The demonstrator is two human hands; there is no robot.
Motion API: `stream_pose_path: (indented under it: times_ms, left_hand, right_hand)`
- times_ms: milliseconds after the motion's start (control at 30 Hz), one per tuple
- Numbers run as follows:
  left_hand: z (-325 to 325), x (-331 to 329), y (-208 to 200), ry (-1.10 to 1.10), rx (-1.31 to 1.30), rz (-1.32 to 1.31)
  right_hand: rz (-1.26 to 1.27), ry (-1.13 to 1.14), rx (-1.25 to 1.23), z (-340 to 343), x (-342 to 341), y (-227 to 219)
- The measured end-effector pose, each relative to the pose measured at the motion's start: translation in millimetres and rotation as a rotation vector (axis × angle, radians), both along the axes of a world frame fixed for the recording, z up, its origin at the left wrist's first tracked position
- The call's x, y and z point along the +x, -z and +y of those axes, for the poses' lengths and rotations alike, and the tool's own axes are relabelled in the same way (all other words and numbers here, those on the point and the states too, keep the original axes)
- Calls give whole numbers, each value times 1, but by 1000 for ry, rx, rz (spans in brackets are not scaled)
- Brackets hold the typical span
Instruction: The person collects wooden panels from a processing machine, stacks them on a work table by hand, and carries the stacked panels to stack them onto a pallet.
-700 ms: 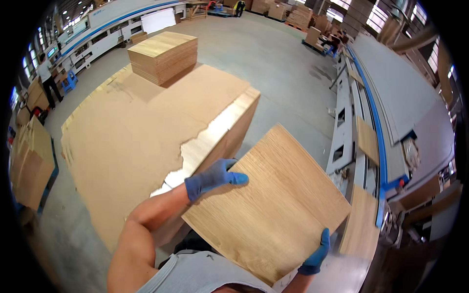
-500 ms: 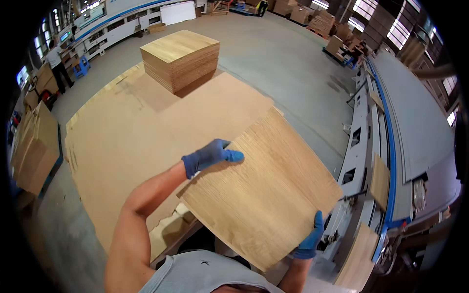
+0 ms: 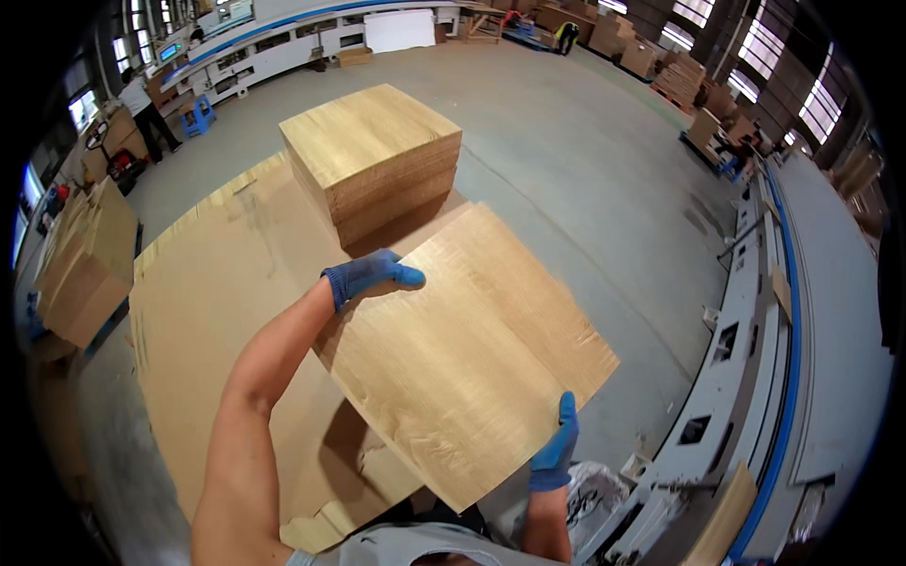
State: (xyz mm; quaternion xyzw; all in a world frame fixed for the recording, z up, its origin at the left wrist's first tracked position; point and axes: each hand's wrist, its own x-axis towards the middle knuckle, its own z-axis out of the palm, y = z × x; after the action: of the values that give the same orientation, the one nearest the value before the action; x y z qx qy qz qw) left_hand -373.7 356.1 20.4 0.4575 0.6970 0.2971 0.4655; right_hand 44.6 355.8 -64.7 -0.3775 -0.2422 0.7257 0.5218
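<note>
A worker in blue gloves held a square-cornered wood-grain board (image 3: pixel 472 354) in front of the body, tilted and clear of the brown sheet (image 3: pixel 217 321) below, its far corner near a stack of similar panels (image 3: pixel 368 137). The left hand (image 3: pixel 368 274) gripped the upper-left edge and the right hand (image 3: pixel 555 451) the opposite, lower-right one; each thumb pressed on or beside the top face, closed down to about the board's thickness, while how the fingers lay underneath could not be seen. The panel looked stiff, showing no sag between the two holds, and was probably of moderate weight, awkward more for its breadth than its load. Its smooth face seemed likely to slide under a light touch, so opposite edges, near their middles, appeared the soundest places to take hold, with the coated gloves adding grip; the corners and thin rims seemed the parts most prone to chipping. The surface was pale honey-tan, streaked with fine grain running lengthwise and a swirling, knot-like figure toward the near corner, with a soft sheen over its far half.
</note>
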Motion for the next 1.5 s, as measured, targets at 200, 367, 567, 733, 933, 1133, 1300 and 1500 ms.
stream_pose_path:
  times_ms: [200, 367, 567, 733, 933, 1133, 1300, 1500]
  left_hand:
    - [58, -52, 2, -54, -36, 8]
    - [107, -83, -4, -64, -99, 157]
    - [150, -121, -3, -54, -36, 186]
    - [96, -86, -20, -282, 221, 827]
    - [-82, 0, 94, -1217, 385, 343]
    - [-86, 113, 147, -1251, 401, -579]
    - [-45, 112, 134, -1166, 262, -85]
    - [-18, 130, 137, -1298, 255, -4]
  right_hand:
    - [-72, -72, -38, 66, -59, -2]
    - [-38, -57, -36, 112, -102, -1]
    - [-76, -70, -152, 153, -120, 42]
    - [-1018, -494, 709, 171, -53, 4]
    - [-342, -196, -193, 216, -50, -16]
    - [-191, -670, -352, 243, -83, -5]
    - [-69, -625, -411, 207, -90, 9]
    - [-120, -675, -317, 211, -99, 21]
